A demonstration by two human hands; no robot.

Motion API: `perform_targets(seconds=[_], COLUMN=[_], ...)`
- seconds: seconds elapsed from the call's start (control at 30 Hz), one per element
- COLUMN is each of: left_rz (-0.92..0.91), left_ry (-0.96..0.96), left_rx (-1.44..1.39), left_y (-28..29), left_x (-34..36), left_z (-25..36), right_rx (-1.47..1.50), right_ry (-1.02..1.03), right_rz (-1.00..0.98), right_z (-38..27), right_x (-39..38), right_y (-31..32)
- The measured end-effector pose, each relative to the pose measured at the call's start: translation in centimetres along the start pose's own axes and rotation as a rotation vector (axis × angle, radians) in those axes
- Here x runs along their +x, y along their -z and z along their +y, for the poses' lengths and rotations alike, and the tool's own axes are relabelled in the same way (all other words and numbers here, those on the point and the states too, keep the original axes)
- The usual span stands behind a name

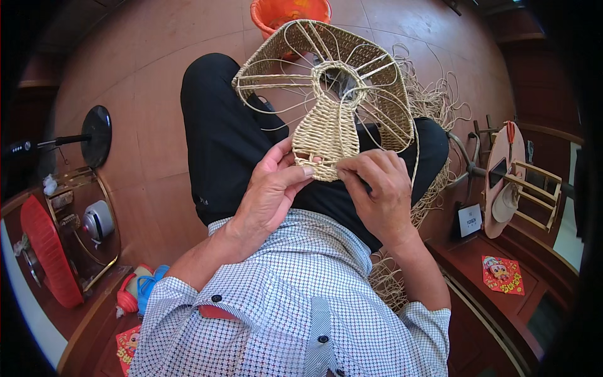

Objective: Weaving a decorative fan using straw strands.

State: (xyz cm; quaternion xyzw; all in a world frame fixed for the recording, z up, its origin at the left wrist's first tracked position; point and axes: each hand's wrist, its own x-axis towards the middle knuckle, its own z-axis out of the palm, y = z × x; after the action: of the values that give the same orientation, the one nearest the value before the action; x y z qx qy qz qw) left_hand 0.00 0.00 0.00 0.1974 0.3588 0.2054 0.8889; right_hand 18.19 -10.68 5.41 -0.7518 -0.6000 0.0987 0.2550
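On my lap, I pinch the lower edge of a half-woven straw frame [326, 119] between my left hand [270, 188] and right hand [377, 188], both closed on it.

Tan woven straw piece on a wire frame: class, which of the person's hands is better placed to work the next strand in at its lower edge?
Probably the right hand: its fingertips pinch the woven straw piece at its lower edge, while the left hand steadies it.
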Motion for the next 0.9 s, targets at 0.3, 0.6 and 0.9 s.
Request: perform_targets(seconds=[0.3, 0.6, 0.9], left_rz=[-0.021, -0.092, 0.000], left_ry=[0.015, 0.012, -0.408], left_rx=[-0.034, 0.006, 0.799], left_y=[0.4, 1.1, 0.6], left_x=[0.0, -0.1, -2.2], left_z=[0.2, 0.4, 3.0], right_rx=[0.125, 0.206, 0.429], right_ry=[0.030, -0.077, -0.050], right_rz=[-0.261, -0.514, -0.291], right_z=[0.1, -0.2, -1.9], right_x=[3.6, 5.9, 5.8], right_y=[-0.5, -0.2, -0.2])
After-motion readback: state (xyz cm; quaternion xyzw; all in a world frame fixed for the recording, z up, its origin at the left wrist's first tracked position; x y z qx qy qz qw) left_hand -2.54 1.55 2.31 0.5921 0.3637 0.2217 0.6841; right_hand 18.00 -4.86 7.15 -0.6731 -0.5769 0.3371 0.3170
